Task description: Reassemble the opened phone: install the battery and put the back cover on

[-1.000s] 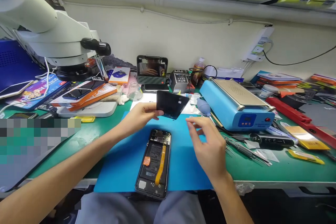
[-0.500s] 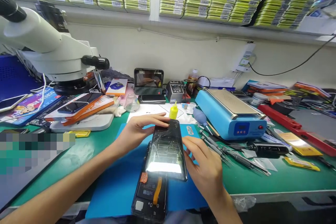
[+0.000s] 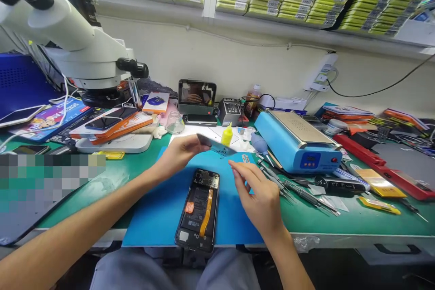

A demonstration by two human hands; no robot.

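Left hand point(image 3: 176, 154) pinching the back cover point(image 3: 215, 144) by its near end, held edge-on above the mat point(image 3: 159, 208). Right hand point(image 3: 260, 197) loosely spread, empty, just right of the opened phone point(image 3: 199, 210). Phone lying flat below and between both hands.

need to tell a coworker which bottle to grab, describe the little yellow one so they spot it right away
Start at the big light-blue heating plate machine on the green bench and look left, past the blue rubber air blower. The small yellow bottle stands upright on white paper there, just behind the back cover held in the left hand. It is the only bright yellow, nozzle-tipped bottle; the brown bottle behind is taller.
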